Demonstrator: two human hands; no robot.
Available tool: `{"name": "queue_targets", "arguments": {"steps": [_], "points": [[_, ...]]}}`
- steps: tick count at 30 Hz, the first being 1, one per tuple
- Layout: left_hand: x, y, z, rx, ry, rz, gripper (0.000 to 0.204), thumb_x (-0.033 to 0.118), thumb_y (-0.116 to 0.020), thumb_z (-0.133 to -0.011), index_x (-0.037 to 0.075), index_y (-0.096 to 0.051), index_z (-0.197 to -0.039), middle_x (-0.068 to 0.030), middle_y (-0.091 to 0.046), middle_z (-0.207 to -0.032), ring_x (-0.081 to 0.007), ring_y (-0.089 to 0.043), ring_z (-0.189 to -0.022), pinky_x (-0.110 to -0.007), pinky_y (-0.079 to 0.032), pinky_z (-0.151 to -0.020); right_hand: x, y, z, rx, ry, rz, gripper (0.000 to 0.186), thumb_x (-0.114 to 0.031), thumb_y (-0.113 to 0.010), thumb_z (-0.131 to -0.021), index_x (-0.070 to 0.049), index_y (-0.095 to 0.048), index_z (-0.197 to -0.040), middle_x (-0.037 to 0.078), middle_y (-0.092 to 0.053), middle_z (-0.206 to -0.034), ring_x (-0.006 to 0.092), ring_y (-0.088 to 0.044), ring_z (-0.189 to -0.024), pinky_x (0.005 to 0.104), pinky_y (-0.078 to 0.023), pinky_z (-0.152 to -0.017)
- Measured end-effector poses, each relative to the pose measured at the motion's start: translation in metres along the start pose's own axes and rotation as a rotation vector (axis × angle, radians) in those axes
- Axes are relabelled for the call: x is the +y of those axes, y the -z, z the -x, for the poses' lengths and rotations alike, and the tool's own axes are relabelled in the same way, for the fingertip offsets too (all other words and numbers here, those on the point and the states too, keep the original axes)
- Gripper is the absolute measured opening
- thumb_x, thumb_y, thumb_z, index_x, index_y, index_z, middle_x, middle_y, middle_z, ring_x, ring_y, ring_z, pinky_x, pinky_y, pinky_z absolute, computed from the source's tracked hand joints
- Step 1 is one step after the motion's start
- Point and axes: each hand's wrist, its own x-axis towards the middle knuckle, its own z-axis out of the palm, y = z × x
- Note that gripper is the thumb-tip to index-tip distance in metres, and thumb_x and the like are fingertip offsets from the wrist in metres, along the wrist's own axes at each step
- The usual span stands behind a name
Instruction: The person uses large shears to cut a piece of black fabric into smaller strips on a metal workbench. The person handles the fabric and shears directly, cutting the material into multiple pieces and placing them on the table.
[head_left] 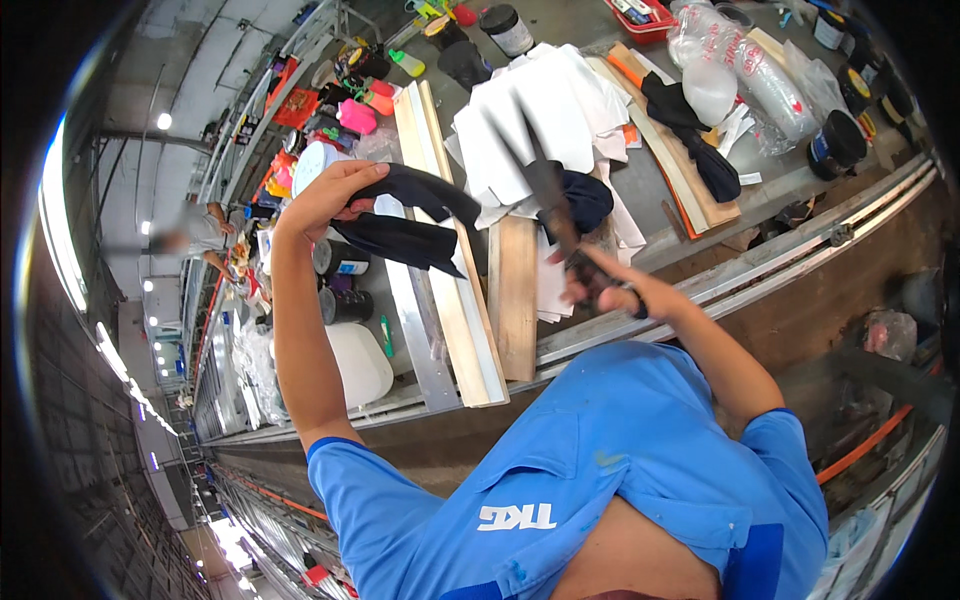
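My left hand (330, 195) is raised at the left, fingers closed on a black cloth (405, 243) that hangs in two flaps toward the middle. In my right hand (612, 288) are scissors (548, 190) with black handles, their blades spread apart and pointing away from me, blurred by motion. A bunched black cloth (588, 203) lies just beyond the scissors. Behind it is a pile of white sheets (520, 125), partly covered by the blades. Between my hands a wooden board (513, 300) lies on the grey table.
Long wood-and-metal bars (462, 335) lie to the left, near a white jug (360, 362). At the right are another board with black cloth (715, 168), a black jar (838, 143) and clear plastic wrapping (768, 88). A person (208, 232) stands far left.
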Motion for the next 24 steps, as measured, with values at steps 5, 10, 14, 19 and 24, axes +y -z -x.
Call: {"name": "queue_targets", "arguments": {"steps": [5,10,14,19,24], "points": [[0.034,0.003,0.0,0.141,-0.127,0.046,0.028,0.036,-0.06,-0.097,0.01,-0.066,-0.102,0.0086,-0.045,-0.062,0.0004,-0.037,-0.052,-0.018,-0.023,-0.045,0.02,-0.037,-0.034,-0.316,-0.069,-0.079,0.094,-0.058,-0.062,-0.09,-0.006,-0.016,-0.153,0.003,-0.044,-0.102,0.0201,-0.054,-0.11,0.0371,-0.039,-0.101],[0.045,-0.027,0.0,0.151,-0.141,0.008,0.029,0.039,-0.061,-0.096,0.013,-0.067,-0.106,0.0112,-0.051,-0.076,0.0006,-0.05,-0.063,-0.014,-0.03,-0.051,0.03,-0.043,-0.049,-0.3,-0.034,-0.039,0.097,-0.064,-0.058,-0.089,-0.006,-0.013,-0.153,0.003,-0.044,-0.101,0.0206,-0.055,-0.114,0.0363,-0.039,-0.101],[0.032,-0.067,-0.004,-0.058,-0.049,-0.016,0.031,0.039,-0.06,-0.097,0.01,-0.068,-0.106,0.0114,-0.054,-0.083,0.0007,-0.05,-0.066,-0.013,-0.039,-0.057,0.031,-0.039,-0.057,-0.245,0.009,-0.037,0.093,-0.064,-0.056,-0.09,-0.004,-0.016,-0.15,0.004,-0.044,-0.101,0.0203,-0.056,-0.113,0.0338,-0.042,-0.098],[0.019,-0.084,-0.004,-0.179,-0.057,0.055,0.031,0.037,-0.059,-0.098,0.007,-0.067,-0.103,0.0101,-0.055,-0.077,0.0004,-0.049,-0.065,-0.014,-0.038,-0.054,0.015,-0.048,-0.061,-0.018,0.021,-0.099,0.055,-0.046,-0.051,-0.1,0.001,-0.044,-0.127,0.006,-0.057,-0.088,0.0124,-0.058,-0.083,0.0285,-0.047,-0.074],[0.008,-0.075,-0.005,-0.139,-0.043,0.055,0.031,0.038,-0.06,-0.098,0.008,-0.066,-0.1,0.0102,-0.05,-0.072,0.0004,-0.041,-0.06,-0.016,-0.029,-0.051,0.009,-0.052,-0.059,0.14,0.038,-0.004,0.032,-0.033,-0.061,-0.097,-0.001,-0.058,-0.095,0.0,-0.055,-0.063,0.0108,-0.057,-0.054,0.0268,-0.044,-0.05]]}}
